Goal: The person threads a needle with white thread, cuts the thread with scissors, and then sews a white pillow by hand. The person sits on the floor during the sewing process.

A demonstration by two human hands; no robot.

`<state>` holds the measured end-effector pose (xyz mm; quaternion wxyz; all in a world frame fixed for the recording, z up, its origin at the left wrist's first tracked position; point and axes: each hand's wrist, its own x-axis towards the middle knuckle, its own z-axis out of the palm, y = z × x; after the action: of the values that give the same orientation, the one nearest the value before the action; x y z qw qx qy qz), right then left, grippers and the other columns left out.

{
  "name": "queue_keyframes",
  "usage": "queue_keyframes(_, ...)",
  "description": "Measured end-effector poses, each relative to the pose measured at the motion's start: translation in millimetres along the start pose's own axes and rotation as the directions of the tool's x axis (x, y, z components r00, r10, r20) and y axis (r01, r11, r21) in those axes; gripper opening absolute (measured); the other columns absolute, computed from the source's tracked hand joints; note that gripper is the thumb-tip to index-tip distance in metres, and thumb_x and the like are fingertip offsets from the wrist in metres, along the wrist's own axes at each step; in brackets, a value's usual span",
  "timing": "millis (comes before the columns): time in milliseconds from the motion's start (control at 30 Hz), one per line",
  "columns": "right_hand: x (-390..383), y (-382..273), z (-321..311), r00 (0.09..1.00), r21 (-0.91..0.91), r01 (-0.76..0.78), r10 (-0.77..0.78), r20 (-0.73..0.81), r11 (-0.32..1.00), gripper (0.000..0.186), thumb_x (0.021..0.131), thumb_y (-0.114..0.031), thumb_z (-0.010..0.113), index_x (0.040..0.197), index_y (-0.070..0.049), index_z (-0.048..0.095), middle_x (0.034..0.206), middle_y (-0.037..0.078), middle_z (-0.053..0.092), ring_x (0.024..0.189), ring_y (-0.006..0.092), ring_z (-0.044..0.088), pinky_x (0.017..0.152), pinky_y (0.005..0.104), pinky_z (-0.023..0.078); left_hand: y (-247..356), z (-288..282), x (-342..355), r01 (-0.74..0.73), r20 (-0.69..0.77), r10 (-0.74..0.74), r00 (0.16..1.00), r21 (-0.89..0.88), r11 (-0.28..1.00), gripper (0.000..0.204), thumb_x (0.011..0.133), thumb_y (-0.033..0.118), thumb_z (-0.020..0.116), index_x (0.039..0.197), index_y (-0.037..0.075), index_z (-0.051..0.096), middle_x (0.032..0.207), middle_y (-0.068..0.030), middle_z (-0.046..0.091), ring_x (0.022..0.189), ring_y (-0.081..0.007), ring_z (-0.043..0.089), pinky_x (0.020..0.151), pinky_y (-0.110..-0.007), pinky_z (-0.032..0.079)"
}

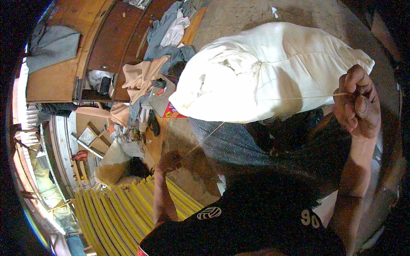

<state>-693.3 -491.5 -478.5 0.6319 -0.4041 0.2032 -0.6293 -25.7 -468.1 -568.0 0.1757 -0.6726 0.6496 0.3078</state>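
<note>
A large stuffed white cloth bundle [239, 77], gathered at its near-left end, lies across my lap over patterned dark cloth [218, 141]. My right hand [356, 100] is at the bundle's right side, fingers curled on a pale thread [299, 97] that stretches across the white cloth. My left hand [168, 160] is low on the left in shadow, closed on a thin string that runs up to the bundle's lower edge [211, 133].
Wooden cabinets [60, 85] with draped cloths stand at upper left. Fabric piles [143, 72] and small tools [158, 89] lie beside the bundle. A yellow slatted piece [115, 209] is at lower left. Concrete floor [213, 17] shows behind the bundle.
</note>
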Motion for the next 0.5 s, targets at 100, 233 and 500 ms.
queue_keyframes(100, 6.5, 4.5, 9.9, 1.000, -0.102, -0.010, 0.008, -0.021, 0.995, 0.041, 0.085, -0.024, 0.076, 0.112, 0.002, 0.059, 0.070, -0.001, 0.050, 0.043, 0.0056, 0.042, 0.037, 0.0201, 0.033, -163.9, 77.4, 11.4, 0.159, -0.131, -0.140, 0.981, 0.148, 0.976, 0.020, 0.095, 0.027, 0.060, 0.094, 0.007, 0.063, 0.076, -0.0099, 0.064, 0.068, -0.0246, 0.064, 0.057, -0.035, 0.052)
queue_keyframes(233, -2.2, -9.3, 6.4, 0.990, -0.342, -0.080, 0.035, -0.137, 0.936, 0.030, 0.085, -0.015, 0.074, 0.109, -0.002, 0.065, 0.073, -0.003, 0.056, 0.053, 0.0033, 0.046, 0.047, 0.0186, 0.035, -286.9, 103.2, -11.8, 0.178, -0.460, -0.020, 0.888, 0.304, 0.936, 0.026, 0.095, 0.032, 0.058, 0.096, 0.007, 0.066, 0.078, -0.0163, 0.067, 0.072, -0.0335, 0.068, 0.060, -0.038, 0.056)
queue_keyframes(500, 9.8, 11.2, 40.5, 0.975, -0.608, -0.185, 0.068, -0.210, 0.772, 0.021, 0.088, -0.004, 0.070, 0.109, -0.004, 0.069, 0.083, -0.004, 0.061, 0.078, 0.0044, 0.054, 0.069, 0.0194, 0.043, -18.1, 60.1, 23.5, 0.004, -0.854, -0.006, 0.520, -0.004, 1.000, 0.023, 0.091, 0.029, 0.066, 0.097, 0.007, 0.070, 0.078, -0.0115, 0.069, 0.064, -0.0276, 0.065, 0.060, -0.037, 0.054)
